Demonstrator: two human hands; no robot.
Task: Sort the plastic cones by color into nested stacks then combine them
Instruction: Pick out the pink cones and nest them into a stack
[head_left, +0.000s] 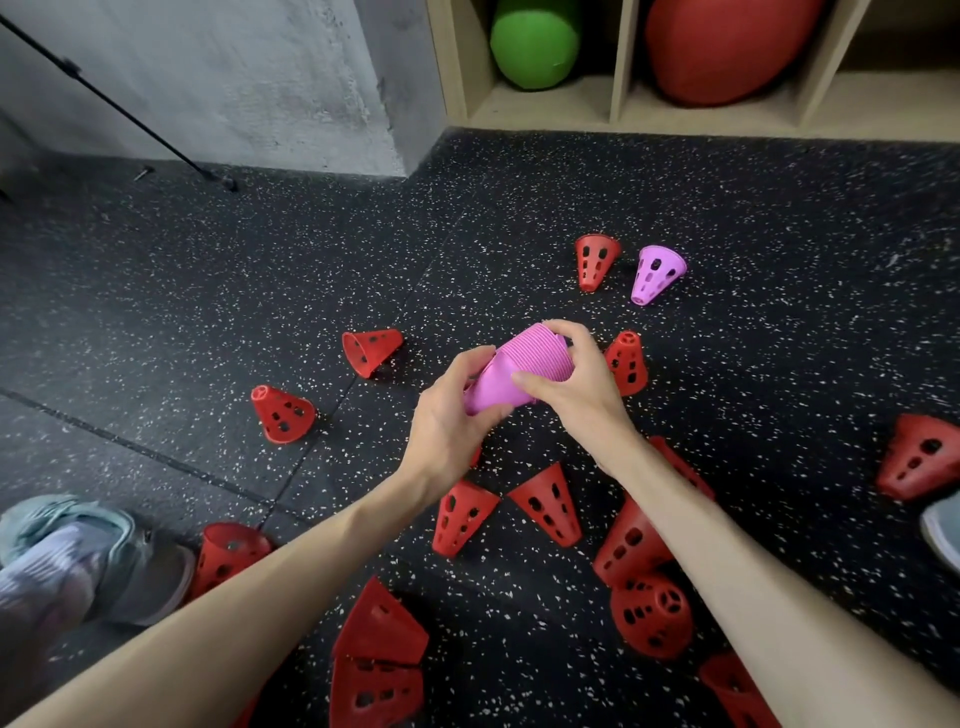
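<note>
Bare forearms reach in from the near edge over scattered red perforated plastic cones, and above the floor's middle both hands grip a ribbed nested stack of pink cones: the left hand curls round its smooth narrow end, the right hand wraps fingers and thumb round its wide, layered rims. Farther back, a lone pink perforated cone lies tipped beside a red one on the black speckled rubber floor, which runs to a grey concrete wall and wooden cubbies holding a green roller.
</note>
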